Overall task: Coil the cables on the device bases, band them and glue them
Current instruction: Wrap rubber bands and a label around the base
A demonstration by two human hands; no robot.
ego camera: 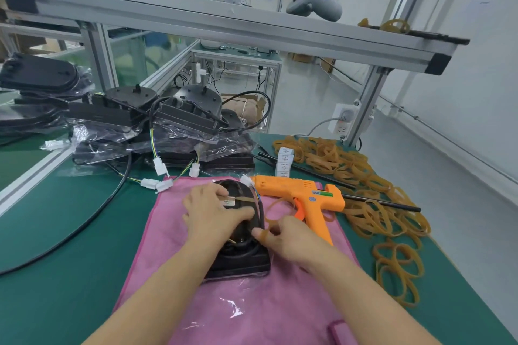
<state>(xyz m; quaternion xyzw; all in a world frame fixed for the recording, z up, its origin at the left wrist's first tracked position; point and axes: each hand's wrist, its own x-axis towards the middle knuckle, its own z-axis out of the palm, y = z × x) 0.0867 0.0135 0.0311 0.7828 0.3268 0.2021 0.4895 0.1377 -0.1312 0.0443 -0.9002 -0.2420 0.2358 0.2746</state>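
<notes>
1. Device base (241,256), black, one unit: lies on the pink cloth (252,302) near the middle of the green table (70,232), its rounded end pointing away from the person, square end nearest.
2. Cable (261,210), black: coiled round the upper rim of the base; a white connector (246,180) on coloured wires shows at the far end.
3. Rubber band (276,206), tan: one strand runs across the top of the base by a small label, the rest loops out to the right and round the fingers of the right hand.
4. Left hand (213,211): laid over the top of the base, fingers curved down on it, thumb reaching toward the coil; pressing rather than pinching.
5. Right hand (283,235): just right of the base, fingers curled, the band stretched over thumb and forefinger.
6. Glue gun (305,197), orange: lies on its side on the cloth, just right of the base, nozzle toward the connector.
7. Loose rubber bands (364,190): large heap along the right side of the table.
8. Black rod (378,200): lies across that heap, behind the glue gun.
9. Further device bases (168,120) in clear bags: stacked at the far left of the table, white plugs trailing toward the cloth.
</notes>
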